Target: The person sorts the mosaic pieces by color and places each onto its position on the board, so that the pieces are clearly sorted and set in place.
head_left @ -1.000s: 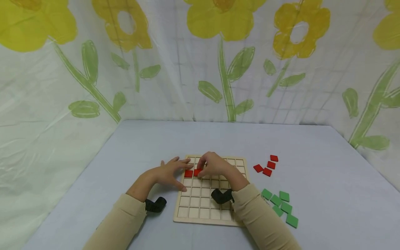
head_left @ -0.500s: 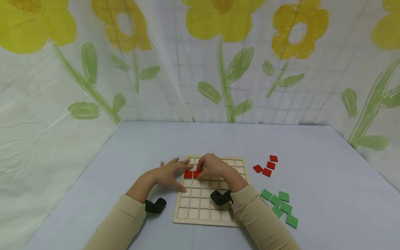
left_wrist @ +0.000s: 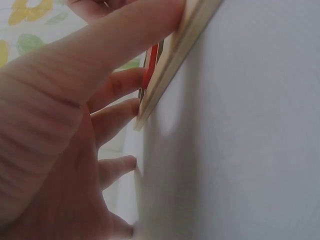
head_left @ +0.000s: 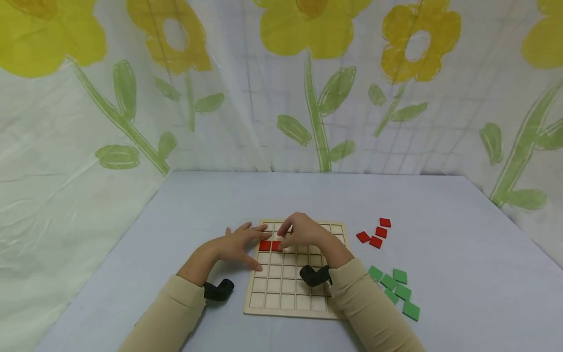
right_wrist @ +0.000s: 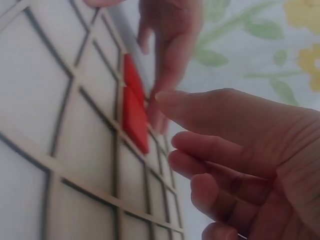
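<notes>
A light wooden grid board (head_left: 274,299) lies on the table. Two red square tiles (right_wrist: 134,120) sit side by side in neighbouring cells of one row near its far left corner. My left hand (head_left: 235,244) is spread over the board's left edge, thumb on the near side and fingers around the first red tile (head_left: 265,246). My right hand (head_left: 303,232) hovers just over the second red tile (head_left: 276,246), thumb and forefinger apart. In the right wrist view nothing is between the right hand's fingers (right_wrist: 200,145), which are loosely bent.
Several loose red tiles (head_left: 381,232) lie to the right of the board. Nearer, beside the right forearm, is a cluster of green tiles (head_left: 402,292). A white curtain (head_left: 246,137) with painted yellow flowers hangs behind the table (head_left: 211,200).
The right hand has let go of the second red tile and risen slightly, its fingers parting. That tile now lies in its cell beside the first. The left hand has stayed in place.
</notes>
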Demonstrator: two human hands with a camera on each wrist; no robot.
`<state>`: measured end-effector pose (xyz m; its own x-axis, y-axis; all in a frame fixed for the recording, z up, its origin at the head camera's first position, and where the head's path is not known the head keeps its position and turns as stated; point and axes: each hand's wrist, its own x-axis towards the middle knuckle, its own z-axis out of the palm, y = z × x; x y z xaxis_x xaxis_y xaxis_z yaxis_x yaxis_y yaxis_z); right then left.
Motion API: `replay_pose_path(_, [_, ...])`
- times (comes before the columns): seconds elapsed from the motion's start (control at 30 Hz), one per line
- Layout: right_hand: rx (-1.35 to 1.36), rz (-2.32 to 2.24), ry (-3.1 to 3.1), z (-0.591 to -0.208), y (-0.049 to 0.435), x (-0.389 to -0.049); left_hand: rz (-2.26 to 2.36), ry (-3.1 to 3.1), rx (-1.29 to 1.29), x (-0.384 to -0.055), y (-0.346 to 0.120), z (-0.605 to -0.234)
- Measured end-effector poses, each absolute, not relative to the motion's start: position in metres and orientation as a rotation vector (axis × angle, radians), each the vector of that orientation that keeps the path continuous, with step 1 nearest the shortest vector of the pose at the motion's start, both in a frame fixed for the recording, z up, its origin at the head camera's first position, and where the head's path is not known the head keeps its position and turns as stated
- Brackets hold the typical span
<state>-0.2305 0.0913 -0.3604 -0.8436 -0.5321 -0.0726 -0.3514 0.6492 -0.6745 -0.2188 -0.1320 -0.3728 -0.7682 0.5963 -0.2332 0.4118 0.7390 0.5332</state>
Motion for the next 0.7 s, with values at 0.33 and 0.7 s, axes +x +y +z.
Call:
replay_pose_path(0.33, [-0.595, -1.055, 2.645, -0.341, 0.123, -0.241, 0.617, 2.559, 0.758, -0.219, -0.132, -0.374])
replay_pose_path(0.7, [-0.487, -1.134, 2.738, -0.326, 0.165, -0.249, 0.623, 2.558, 0.759, -0.218, -0.132, -0.375])
